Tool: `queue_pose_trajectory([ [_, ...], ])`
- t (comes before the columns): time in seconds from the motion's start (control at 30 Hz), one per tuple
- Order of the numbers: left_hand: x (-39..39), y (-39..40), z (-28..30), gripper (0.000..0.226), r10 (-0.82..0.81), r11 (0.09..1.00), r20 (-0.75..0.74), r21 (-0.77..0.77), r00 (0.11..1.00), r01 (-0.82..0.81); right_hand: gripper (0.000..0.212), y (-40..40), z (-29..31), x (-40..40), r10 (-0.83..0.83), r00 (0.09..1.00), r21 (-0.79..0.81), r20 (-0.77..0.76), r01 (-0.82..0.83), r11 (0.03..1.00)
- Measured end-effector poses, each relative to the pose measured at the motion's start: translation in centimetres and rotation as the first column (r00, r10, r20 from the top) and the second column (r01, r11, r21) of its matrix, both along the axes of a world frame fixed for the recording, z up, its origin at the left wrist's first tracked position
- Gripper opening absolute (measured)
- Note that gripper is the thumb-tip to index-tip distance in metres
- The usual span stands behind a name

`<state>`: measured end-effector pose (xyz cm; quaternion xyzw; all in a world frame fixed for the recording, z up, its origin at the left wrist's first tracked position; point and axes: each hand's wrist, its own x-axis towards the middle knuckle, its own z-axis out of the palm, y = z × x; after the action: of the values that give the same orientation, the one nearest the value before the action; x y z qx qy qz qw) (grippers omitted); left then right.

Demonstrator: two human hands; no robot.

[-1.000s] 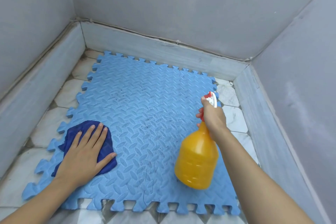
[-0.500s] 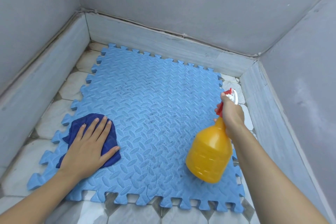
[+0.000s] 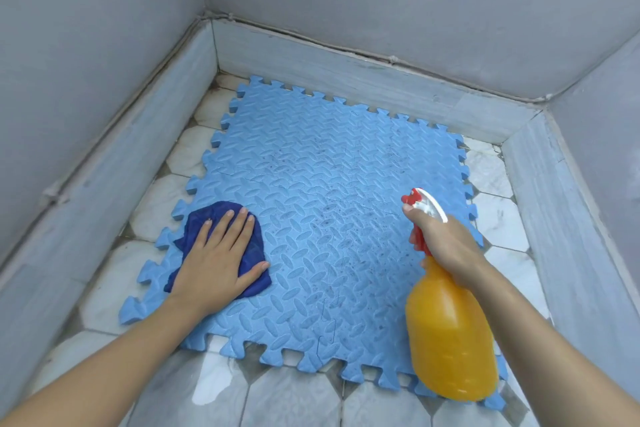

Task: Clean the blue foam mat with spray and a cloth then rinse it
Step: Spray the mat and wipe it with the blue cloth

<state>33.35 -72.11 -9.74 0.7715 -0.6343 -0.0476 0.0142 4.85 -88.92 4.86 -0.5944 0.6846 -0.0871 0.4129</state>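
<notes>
step: spraying | blue foam mat [image 3: 311, 218] flat on tiled floor [image 3: 294, 399] | right hand [image 3: 446, 246] grips orange spray bottle [image 3: 450, 336] at 4 o'clock | left hand [image 3: 221, 260] flat, fingers spread, pressing dark blue cloth [image 3: 252, 253] at 9 o'clock | tip: mist the speckled centre evenly, then wipe

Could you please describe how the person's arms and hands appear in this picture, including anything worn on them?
Both forearms are bare, with no sleeves showing up to the frame's edge. The left hand and right hand wear no gloves, and no rings, watch or bracelets are visible. The fingernails look short and unpainted.
</notes>
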Motion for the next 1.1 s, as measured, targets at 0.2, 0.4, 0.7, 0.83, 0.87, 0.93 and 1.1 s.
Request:
queue_pose_trajectory([
  [0.2,0.1,1.6,0.1,0.070,0.095,0.995,-0.024,-0.002,0.995,-0.095,0.054,3.9,0.3,2.9,0.275,0.961,0.009,-0.021,-0.275,0.962],
  [0.4,2.6,5.9,-0.5,0.065,0.260,0.957,-0.158,-0.089,0.953,-0.276,0.060,6.1,-0.2,4.1,0.509,0.848,-0.005,-0.149,-0.515,0.857],
  [0.7,2.7,6.6,-0.3,0.065,0.349,0.896,-0.321,-0.161,0.881,-0.414,0.053,11.2,-2.7,4.1,0.817,0.482,0.064,-0.317,-0.848,0.525],
  [0.83,2.4,6.4,-0.1,0.062,0.344,0.911,-0.251,-0.145,0.905,-0.386,0.052,11.9,-2.5,3.4,0.823,0.489,0.131,-0.289,-0.832,0.540],
  [0.87,2.3,6.2,0.0,0.061,0.337,0.919,-0.226,-0.133,0.914,-0.371,0.050,11.9,-2.5,3.0,0.815,0.520,0.154,-0.255,-0.810,0.565],
  [0.93,2.1,6.0,0.0,0.061,0.313,0.935,-0.176,-0.112,0.933,-0.335,0.042,11.8,-2.4,1.9,0.789,0.582,0.182,-0.197,-0.769,0.613],
  [1.1,0.7,4.2,0.4,0.066,0.275,0.951,-0.186,-0.095,0.943,-0.296,0.046,10.9,-1.1,-1.2,0.575,0.798,-0.009,-0.180,-0.586,0.810],
])
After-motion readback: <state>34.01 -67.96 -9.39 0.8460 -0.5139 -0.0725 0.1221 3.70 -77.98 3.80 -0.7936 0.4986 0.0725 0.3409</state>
